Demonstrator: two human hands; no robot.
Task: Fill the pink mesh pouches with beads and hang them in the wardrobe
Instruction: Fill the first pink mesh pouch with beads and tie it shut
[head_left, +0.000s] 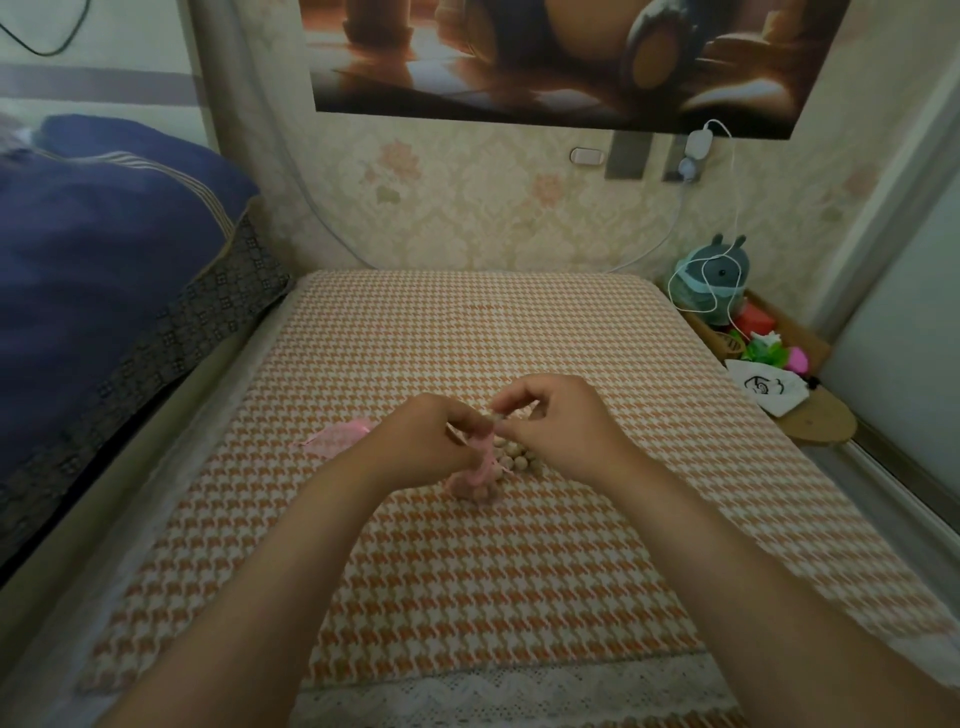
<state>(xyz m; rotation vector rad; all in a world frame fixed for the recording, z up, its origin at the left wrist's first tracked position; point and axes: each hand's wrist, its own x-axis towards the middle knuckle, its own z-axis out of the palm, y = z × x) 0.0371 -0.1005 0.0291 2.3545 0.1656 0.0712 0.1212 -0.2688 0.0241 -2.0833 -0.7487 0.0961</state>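
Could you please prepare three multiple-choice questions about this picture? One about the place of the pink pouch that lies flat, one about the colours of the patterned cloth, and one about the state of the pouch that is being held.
1. Where does the flat pink pouch lie?
A. on the blue bedding
B. on the side shelf by the plush toy
C. on the cloth, left of the loose beads

2. Which colours has the cloth?
A. orange and white
B. green and white
C. black and red

3. In what state is the held pouch?
A. empty and folded
B. partly filled, with beads bulging at its bottom
C. tied shut and hanging on a hook

Answers:
1 C: it lies flat on the cloth, beyond the left forearm.
2 A: the houndstooth pattern is orange on white.
3 B: round lumps show through the mesh low down.
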